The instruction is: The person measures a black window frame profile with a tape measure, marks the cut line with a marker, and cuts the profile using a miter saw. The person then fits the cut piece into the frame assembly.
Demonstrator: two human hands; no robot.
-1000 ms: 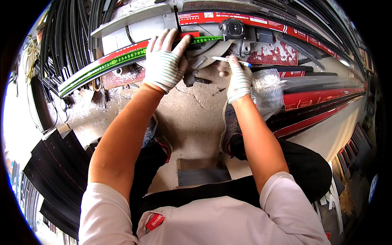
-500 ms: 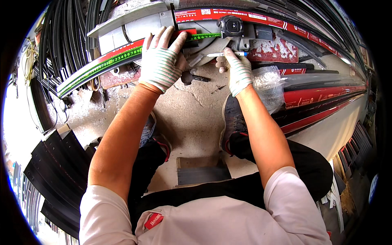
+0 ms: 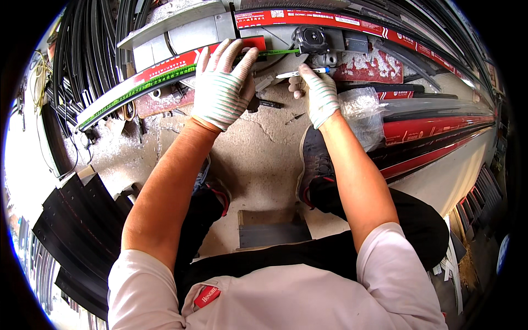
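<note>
My left hand (image 3: 224, 91), in a striped white glove, lies across a long red-and-white wrapped profile (image 3: 170, 61), its fingers stretched out over the strip. A bright green tape measure blade (image 3: 140, 83) runs along the profile's near side and passes under that hand. To the right, the blade's thin edge reaches the black tape measure case (image 3: 309, 39). My right hand (image 3: 318, 94), also gloved, is closed around a white marker pen (image 3: 289, 73) with a blue end. It is just below the case, and its bare fingertips show. The left palm hides part of the blade.
Bundles of black strips (image 3: 91, 49) stand at the far left. Plastic-wrapped red profiles (image 3: 423, 130) lie at the right. Beyond my hands is a metal fence (image 3: 176, 25). Dark panels (image 3: 77, 231) are stacked at the lower left; a dark block (image 3: 273, 234) sits between my feet.
The green blade has tilted, so its numbered face shows less and it looks edge-on near the case. My left hand has shifted slightly right and down. My right hand still holds the pen.
</note>
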